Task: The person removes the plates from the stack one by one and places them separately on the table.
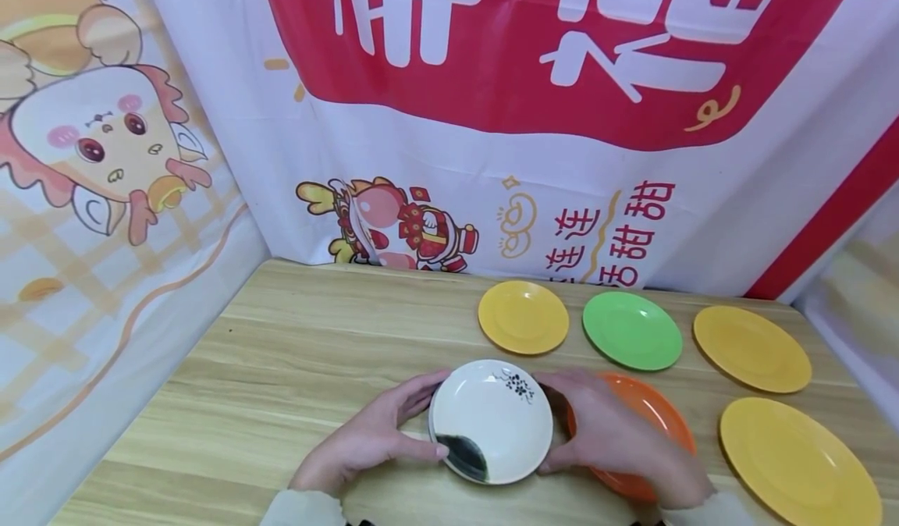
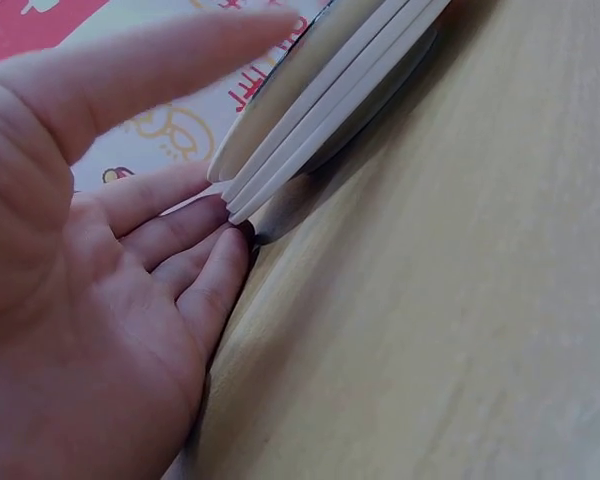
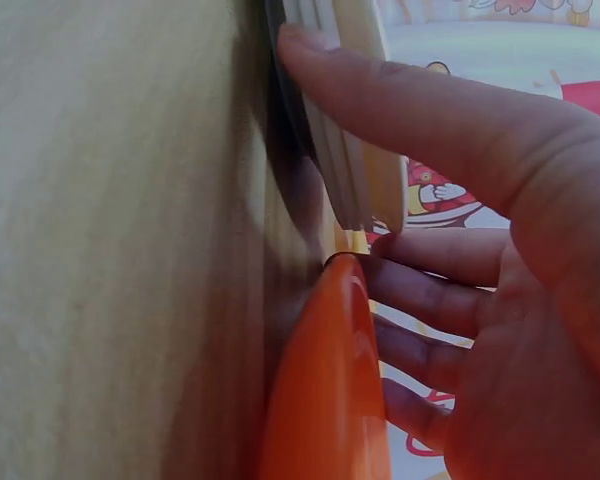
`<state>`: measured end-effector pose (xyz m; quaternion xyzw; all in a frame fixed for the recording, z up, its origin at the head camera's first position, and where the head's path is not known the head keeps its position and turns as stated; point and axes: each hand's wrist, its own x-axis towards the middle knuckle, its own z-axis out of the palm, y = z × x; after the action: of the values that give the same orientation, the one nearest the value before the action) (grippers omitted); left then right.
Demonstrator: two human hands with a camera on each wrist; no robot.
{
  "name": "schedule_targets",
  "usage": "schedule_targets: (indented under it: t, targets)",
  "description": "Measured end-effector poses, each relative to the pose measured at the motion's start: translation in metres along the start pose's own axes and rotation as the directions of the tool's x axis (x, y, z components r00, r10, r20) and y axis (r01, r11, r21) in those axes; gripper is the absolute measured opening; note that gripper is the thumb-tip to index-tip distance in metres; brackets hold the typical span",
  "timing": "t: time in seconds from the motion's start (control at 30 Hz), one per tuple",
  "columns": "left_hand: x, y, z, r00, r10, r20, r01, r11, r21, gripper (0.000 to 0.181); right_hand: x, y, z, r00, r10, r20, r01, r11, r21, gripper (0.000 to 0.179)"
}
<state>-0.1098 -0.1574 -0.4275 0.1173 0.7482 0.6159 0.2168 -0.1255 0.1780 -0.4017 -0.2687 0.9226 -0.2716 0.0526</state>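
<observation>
A stack of white round plates with a black flower print and a dark patch sits between both hands, low at the table. Several stacked rims show edge-on in the left wrist view. My left hand holds the stack's left side, thumb at the front rim and fingers round the back. On the right side, my right hand holds it likewise, its thumb against the rims in the right wrist view. Beneath the right hand lies an orange plate, partly hidden; the fingers are close beside its edge.
Behind the stack lie a small yellow plate and a green plate. Two larger yellow plates stand to the right, one nearer me. Printed cloth hangs along the back edge of the wooden table.
</observation>
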Motion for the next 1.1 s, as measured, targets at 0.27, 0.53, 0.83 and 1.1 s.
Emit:
schedule_targets:
  t: [0.27, 0.53, 0.83, 1.1]
  targets:
    - [0.001, 0.009, 0.01, 0.959, 0.013, -0.284, 0.005, 0.998, 0.062, 0.058, 0.0, 0.002, 0.004, 1.0, 0.008, -0.007, -0.008, 1.0, 0.015, 0.103]
    - [0.005, 0.013, 0.022, 0.905, 0.029, -0.423, 0.039, 0.988, 0.151, 0.044, -0.001, 0.001, 0.005, 0.998, 0.066, 0.017, -0.066, 0.997, 0.042, 0.108]
    - [0.005, 0.014, 0.027, 0.901, 0.041, -0.432, 0.049, 0.98, 0.195, 0.036, -0.003, 0.003, 0.009, 0.998, 0.046, -0.031, -0.046, 0.999, -0.012, 0.108]
    - [0.005, 0.015, 0.029, 0.879, 0.021, -0.477, 0.051, 0.989, 0.138, 0.028, -0.005, 0.003, 0.007, 0.999, 0.044, -0.032, -0.044, 0.999, -0.009, 0.109]
